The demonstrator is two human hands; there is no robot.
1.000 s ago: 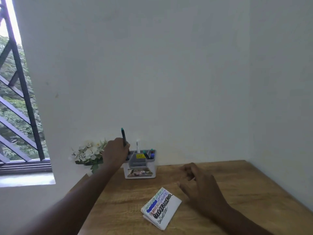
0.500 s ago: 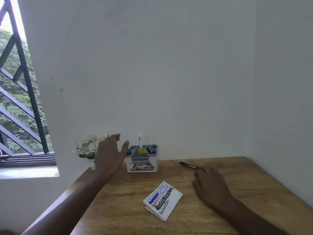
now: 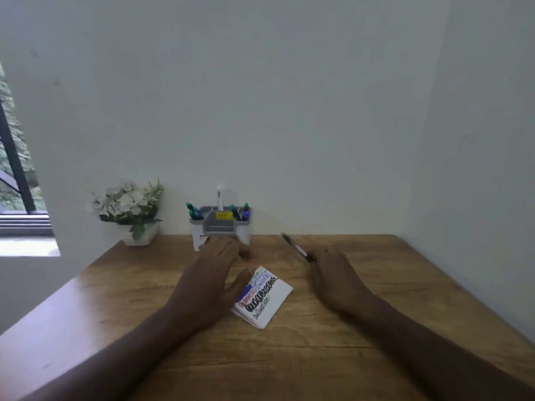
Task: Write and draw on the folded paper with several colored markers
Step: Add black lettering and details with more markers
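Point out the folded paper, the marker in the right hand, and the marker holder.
folded paper [image 3: 270,302]: head view, on its white top face.
marker [image 3: 294,246]: head view, mid-barrel.
marker holder [image 3: 220,225]: head view, grey front wall.

Paper [image 3: 265,299] btwn hands; organizer [image 3: 221,227] behind, flowerpot [image 3: 139,235] left.

The white folded paper [image 3: 264,296] bears coloured handwritten lines, the grey-and-white plastic marker holder [image 3: 221,227] a yellow label; neither is legible

You moved your left hand [image 3: 208,282] from the holder [image 3: 221,227] to the paper [image 3: 265,296], and your right hand [image 3: 337,280] grabbed the marker [image 3: 295,246].
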